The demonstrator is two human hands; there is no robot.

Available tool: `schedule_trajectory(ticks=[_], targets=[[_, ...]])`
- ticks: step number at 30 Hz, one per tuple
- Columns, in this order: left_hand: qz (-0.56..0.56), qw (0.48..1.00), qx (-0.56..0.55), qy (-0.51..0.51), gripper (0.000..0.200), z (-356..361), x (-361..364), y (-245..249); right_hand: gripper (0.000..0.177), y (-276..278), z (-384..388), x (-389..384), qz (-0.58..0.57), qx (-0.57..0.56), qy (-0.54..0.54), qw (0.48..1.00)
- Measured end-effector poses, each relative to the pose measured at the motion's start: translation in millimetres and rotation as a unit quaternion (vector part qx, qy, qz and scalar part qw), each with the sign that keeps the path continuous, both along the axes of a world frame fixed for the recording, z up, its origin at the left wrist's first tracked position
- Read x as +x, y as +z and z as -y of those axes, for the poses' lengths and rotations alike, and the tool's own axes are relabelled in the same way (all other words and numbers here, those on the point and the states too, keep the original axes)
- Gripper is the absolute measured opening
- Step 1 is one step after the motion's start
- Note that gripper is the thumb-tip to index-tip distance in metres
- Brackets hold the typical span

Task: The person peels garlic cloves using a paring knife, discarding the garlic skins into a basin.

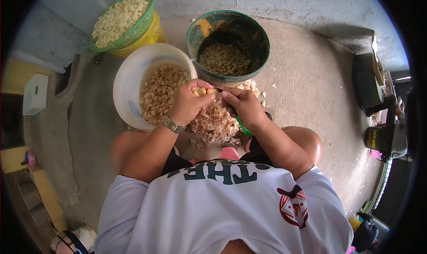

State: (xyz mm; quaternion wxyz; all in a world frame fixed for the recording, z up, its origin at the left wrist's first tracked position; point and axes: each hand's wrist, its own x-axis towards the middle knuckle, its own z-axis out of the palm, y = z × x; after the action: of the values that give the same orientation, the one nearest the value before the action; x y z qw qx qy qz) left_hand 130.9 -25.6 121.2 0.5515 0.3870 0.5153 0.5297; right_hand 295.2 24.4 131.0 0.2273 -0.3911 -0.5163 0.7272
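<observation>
My left hand (189, 103), with a metal watch at the wrist, is closed around a few garlic cloves (200, 91) above the pile of peelings. Held in my right hand (245, 107) is a small knife, its green handle (243, 126) showing below the palm; the blade is mostly hidden. Both hands meet at one clove between the fingertips. By my left hand, a white tub (126, 91) contains unpeeled-looking garlic cloves (160, 91). Just beyond the hands stands a dark green bucket (262, 60) with pale cloves (224, 59) at its bottom. Papery garlic skins (215, 122) lie heaped beneath my hands.
At the back left, a green basket (144, 22) full of whitish peeled cloves (120, 20) rests on a yellow bucket (153, 31). A wall (293, 4) runs behind the containers. Scattered skins lie on the concrete floor (311, 76). A dark container (367, 82) stands at right.
</observation>
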Motion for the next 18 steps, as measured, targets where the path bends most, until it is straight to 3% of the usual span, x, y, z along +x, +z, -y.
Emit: schedule_trajectory(ticks=[1,4,9,12,15,18], targets=[[0.031,1.000,0.002,0.003,0.017,0,0,-1,0.027,5,-1,1,-0.042,-0.124,-0.007,0.991],[0.137,0.990,-0.018,0.024,0.017,-2,4,-3,0.026,12,3,0,-0.091,-0.193,-0.060,0.975],[0.288,0.949,-0.118,0.058,0.017,-2,10,-2,0.028,-1,7,-3,-0.056,-0.031,-0.070,0.995],[0.245,0.964,-0.097,0.036,0.019,-4,3,-7,0.029,6,2,0,0.016,0.077,-0.026,0.997],[0.105,0.991,-0.076,0.047,0.014,-5,4,-3,0.030,2,0,3,0.069,0.185,0.007,0.980],[0.053,0.996,-0.059,0.043,0.017,-4,6,-2,0.032,3,3,4,0.103,0.254,0.031,0.961]])
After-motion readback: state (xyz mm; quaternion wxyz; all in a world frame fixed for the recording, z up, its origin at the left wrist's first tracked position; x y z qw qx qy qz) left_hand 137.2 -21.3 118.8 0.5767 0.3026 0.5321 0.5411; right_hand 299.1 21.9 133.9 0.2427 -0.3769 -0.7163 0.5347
